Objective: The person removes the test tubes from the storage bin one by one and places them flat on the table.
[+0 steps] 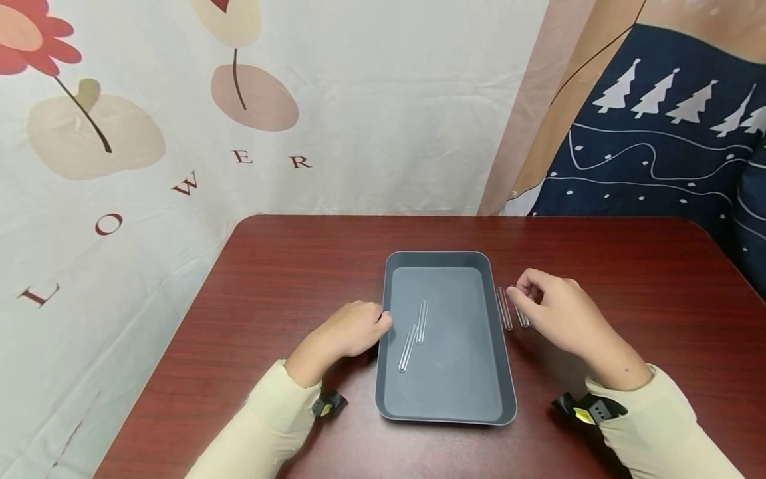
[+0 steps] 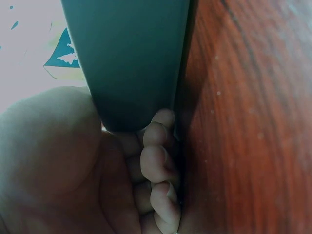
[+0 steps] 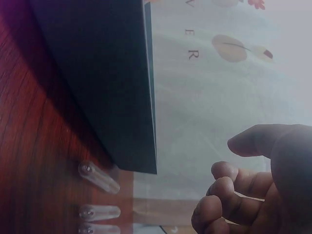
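Observation:
A grey rectangular tray [image 1: 461, 372] lies on the table. Two clear test tubes, one upper [image 1: 422, 320] and one lower [image 1: 407, 348], lie inside it, left of its middle. My left hand [image 1: 353, 329] grips the tray's left edge; in the left wrist view its curled fingers [image 2: 157, 163] meet the tray's outer wall [image 2: 129, 63]. Beyond the tray's right side, my right hand [image 1: 562, 313] hovers with loosely bent fingers and holds nothing. Close to it, several tubes [image 1: 505, 309] lie on the table. The right wrist view shows three of them, the nearest tube [image 3: 99, 176] lying aslant beside the tray wall.
The dark red wooden table [image 1: 299, 266] reaches back to a pale printed curtain [image 1: 371, 133]. A navy cloth with white trees [image 1: 652, 153] hangs at the right rear. Each wrist wears a black camera, the left camera [image 1: 329, 404] and the right camera [image 1: 592, 408].

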Tool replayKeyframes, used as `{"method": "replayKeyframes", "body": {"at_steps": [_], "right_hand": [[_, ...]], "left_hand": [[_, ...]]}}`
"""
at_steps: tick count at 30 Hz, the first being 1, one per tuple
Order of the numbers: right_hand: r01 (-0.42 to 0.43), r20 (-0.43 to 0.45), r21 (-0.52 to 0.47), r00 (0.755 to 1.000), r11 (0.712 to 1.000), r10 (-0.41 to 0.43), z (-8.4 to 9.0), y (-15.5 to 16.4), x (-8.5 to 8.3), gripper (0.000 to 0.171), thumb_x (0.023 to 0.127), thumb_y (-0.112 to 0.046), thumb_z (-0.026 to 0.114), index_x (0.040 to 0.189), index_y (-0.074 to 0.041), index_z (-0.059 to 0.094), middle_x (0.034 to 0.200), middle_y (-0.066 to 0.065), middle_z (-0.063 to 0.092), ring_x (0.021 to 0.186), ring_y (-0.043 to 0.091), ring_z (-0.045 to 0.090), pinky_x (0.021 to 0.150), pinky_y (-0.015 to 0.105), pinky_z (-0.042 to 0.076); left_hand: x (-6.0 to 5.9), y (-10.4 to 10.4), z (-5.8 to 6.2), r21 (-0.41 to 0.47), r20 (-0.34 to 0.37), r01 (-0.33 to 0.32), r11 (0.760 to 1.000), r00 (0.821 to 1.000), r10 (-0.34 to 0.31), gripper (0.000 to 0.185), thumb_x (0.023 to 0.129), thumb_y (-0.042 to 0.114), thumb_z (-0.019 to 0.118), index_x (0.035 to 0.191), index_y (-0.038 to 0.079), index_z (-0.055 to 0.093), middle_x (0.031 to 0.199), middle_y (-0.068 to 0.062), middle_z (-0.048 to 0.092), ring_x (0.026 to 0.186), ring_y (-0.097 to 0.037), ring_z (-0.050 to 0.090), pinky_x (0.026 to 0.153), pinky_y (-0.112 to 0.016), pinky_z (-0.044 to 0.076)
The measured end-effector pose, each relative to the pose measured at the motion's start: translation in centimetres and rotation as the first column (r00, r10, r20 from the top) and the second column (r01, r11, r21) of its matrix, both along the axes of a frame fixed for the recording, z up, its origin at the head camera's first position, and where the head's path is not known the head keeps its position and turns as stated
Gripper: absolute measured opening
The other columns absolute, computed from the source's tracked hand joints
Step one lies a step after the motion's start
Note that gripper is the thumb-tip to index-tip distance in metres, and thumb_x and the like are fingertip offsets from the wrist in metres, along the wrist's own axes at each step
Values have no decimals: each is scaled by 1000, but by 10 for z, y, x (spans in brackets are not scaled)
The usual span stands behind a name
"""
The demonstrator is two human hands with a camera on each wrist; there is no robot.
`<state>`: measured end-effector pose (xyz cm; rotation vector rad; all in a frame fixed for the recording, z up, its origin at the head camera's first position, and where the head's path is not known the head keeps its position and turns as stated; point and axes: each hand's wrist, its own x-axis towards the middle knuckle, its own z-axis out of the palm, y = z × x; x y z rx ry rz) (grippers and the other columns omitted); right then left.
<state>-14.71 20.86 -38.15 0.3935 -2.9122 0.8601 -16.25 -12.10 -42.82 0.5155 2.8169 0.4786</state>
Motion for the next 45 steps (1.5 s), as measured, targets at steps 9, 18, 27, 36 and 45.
{"method": "replayKeyframes", "body": {"at_steps": [9, 18, 27, 36, 45], "right_hand": [[-60, -1, 21, 998, 998, 60, 4, -19, -1, 15, 97, -28, 60, 85, -18, 60, 62, -7, 54, 52, 10, 45, 52, 27, 37], [-93, -9, 35, 996, 995, 94, 4, -35, -2, 15, 95, -25, 62, 82, -19, 59, 62, -7, 51, 54, 9, 44, 53, 26, 37], [-117, -21, 37, 993, 992, 118, 6, -61, -4, 16, 93, -29, 64, 80, -21, 59, 60, -9, 50, 54, 9, 46, 52, 27, 37], [-145, -20, 38, 989, 989, 146, 15, -76, -5, 16, 94, -29, 63, 80, -21, 59, 60, -9, 50, 54, 8, 45, 52, 27, 37], [-169, -20, 20, 985, 985, 170, 13, -90, -7, 15, 93, -28, 64, 80, -21, 61, 60, -8, 50, 53, 8, 44, 51, 27, 36]], "left_hand": [[1, 0, 0, 2, 5, -4, 1000, 1000, 3, 41, 100, 28, 38, 60, 18, 39, 57, 2, 38, 62, -19, 48, 68, -36, 46], [0, 2, 0, 3, 2, 16, 1000, 1000, -16, 41, 99, 27, 37, 59, 18, 37, 57, 3, 37, 61, -19, 48, 69, -37, 47], [1, -1, 1, -2, -5, 14, 1000, 1000, -14, 41, 99, 27, 37, 59, 18, 37, 57, 3, 37, 62, -20, 48, 69, -37, 47], [1, 0, 1, -2, 4, 10, 1000, 1000, -10, 41, 99, 27, 37, 59, 18, 36, 57, 3, 36, 61, -19, 46, 67, -36, 45], [2, 0, 2, -2, -4, 3, 1000, 1000, -3, 40, 98, 28, 37, 58, 19, 37, 57, 3, 38, 62, -20, 49, 69, -38, 47]]}}
